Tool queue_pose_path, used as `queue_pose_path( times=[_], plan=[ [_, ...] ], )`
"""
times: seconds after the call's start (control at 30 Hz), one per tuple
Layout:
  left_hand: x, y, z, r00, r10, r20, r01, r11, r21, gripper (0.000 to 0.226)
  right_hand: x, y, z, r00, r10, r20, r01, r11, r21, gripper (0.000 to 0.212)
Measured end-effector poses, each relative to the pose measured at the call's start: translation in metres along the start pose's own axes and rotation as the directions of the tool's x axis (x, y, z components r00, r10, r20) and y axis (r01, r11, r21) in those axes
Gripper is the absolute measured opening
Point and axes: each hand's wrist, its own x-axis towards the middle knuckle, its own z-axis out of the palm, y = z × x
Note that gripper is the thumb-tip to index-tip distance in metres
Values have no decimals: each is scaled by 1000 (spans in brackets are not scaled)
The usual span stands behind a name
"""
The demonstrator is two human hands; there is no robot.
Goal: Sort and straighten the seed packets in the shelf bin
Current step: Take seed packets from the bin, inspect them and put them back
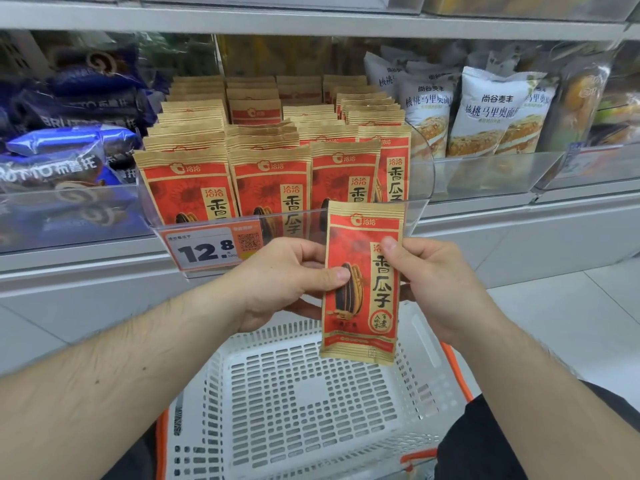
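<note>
Head view: both hands pinch a 香瓜子 seed packet [362, 282]; tag [207, 251] reads 12.8.

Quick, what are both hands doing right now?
Left hand: pinching the seed packet at its left edge.
Right hand: pinching the same packet's right edge.

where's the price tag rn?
Head view, left of centre: the price tag is clipped to the front lip of the clear bin, just up-left of the left hand.
</note>
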Motion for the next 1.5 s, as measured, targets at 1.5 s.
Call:
queue_pose_path(
  times=[1.5],
  plan=[
    [-6,-9,10,994,-45,102,22,975,220,45,-25,-3,-2,976,46,213,45,915,-402,64]
  ],
)
